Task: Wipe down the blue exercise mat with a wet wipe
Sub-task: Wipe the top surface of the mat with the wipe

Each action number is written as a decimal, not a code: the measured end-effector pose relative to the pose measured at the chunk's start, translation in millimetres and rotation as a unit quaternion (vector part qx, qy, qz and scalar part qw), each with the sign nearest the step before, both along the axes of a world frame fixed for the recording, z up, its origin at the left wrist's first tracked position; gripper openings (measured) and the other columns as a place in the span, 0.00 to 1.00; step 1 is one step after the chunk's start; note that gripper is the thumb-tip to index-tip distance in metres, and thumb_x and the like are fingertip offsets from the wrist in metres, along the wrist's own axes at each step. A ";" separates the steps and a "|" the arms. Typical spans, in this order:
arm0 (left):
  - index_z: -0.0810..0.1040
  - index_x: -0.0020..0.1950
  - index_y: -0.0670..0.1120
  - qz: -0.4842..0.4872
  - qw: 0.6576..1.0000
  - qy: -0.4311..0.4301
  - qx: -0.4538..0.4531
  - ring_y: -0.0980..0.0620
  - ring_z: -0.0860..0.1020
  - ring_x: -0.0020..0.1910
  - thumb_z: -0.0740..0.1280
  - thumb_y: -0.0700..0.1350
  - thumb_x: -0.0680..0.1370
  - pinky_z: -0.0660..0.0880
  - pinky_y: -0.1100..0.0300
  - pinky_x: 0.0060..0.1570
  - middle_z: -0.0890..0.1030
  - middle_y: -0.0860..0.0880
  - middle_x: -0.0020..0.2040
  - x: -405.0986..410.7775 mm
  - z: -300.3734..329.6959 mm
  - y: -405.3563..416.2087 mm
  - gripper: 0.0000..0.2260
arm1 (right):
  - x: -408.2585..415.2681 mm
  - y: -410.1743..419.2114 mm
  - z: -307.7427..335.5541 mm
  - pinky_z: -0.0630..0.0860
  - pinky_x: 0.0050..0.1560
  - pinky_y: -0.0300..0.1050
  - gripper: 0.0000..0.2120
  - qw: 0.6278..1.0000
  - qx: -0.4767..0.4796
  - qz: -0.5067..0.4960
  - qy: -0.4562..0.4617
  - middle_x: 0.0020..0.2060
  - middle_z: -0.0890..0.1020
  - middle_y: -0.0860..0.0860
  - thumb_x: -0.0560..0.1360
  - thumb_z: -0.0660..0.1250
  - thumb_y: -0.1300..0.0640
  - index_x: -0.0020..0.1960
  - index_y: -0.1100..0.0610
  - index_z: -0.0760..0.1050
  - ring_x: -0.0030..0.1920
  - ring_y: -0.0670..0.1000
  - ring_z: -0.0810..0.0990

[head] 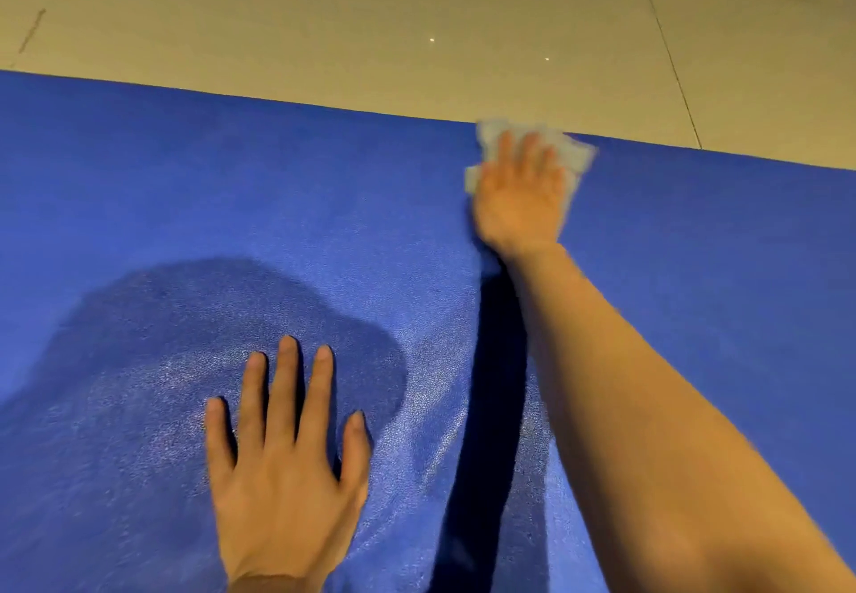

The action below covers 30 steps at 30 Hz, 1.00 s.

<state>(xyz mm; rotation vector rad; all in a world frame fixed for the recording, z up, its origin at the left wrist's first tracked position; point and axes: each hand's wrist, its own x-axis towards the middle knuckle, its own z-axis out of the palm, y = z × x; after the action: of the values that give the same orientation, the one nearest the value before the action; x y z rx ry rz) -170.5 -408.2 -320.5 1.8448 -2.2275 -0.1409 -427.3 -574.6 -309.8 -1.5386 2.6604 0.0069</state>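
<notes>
Two hands are working on the blue mat [139, 185], which is lying flat across the tiled floor [324, 13]: nearest, at seven o'clock, the left hand [282, 467] is bracing it, fingers straight and spread. Farther off, at one o'clock, the right hand [519, 194] is pressing the wipe [574, 159] against the far edge, fingers flat and close together; overlapping strokes under even pressure would probably be serving best.

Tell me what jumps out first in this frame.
The blue mat fills most of the view, its far edge running against the tiled floor. At that far edge the right hand presses flat on a pale wipe, blurred. Nearer the camera, the left hand lies flat on the mat with fingers spread, on a shiny patch with a dark shadow around it.
</notes>
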 end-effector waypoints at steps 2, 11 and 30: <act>0.72 0.73 0.45 0.001 1.000 -0.005 0.000 0.38 0.65 0.74 0.55 0.56 0.77 0.56 0.37 0.71 0.69 0.42 0.75 0.3 -1.0 0.2 0.28 | 70.7 -11.3 -1.8 0.43 0.76 0.59 0.35 0.987 0.007 0.161 -0.018 0.79 0.47 0.60 0.78 0.31 0.42 0.80 0.56 0.46 0.79 0.61 0.45; 0.72 0.73 0.45 -0.008 1.000 -0.005 -0.001 0.38 0.66 0.73 0.55 0.56 0.77 0.56 0.36 0.70 0.69 0.42 0.75 1.8 -2.8 -0.7 0.28 | -68.3 23.1 8.0 0.43 0.77 0.56 0.37 0.993 0.030 0.107 -0.037 0.79 0.48 0.58 0.79 0.44 0.34 0.80 0.55 0.47 0.79 0.58 0.46; 0.74 0.71 0.44 -0.127 0.991 0.031 0.029 0.42 0.66 0.74 0.56 0.52 0.81 0.58 0.43 0.71 0.70 0.43 0.74 54.1 0.5 68.6 0.23 | 20.1 140.7 3.8 0.47 0.75 0.54 0.32 0.994 -0.016 0.046 -0.098 0.80 0.49 0.56 0.79 0.38 0.43 0.80 0.53 0.52 0.78 0.59 0.51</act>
<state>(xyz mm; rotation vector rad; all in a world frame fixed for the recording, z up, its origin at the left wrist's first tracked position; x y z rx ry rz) -116.4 -339.6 -320.0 1.5535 -2.4282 -0.3078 -407.3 -433.9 -306.0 -1.5813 2.4487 -0.1735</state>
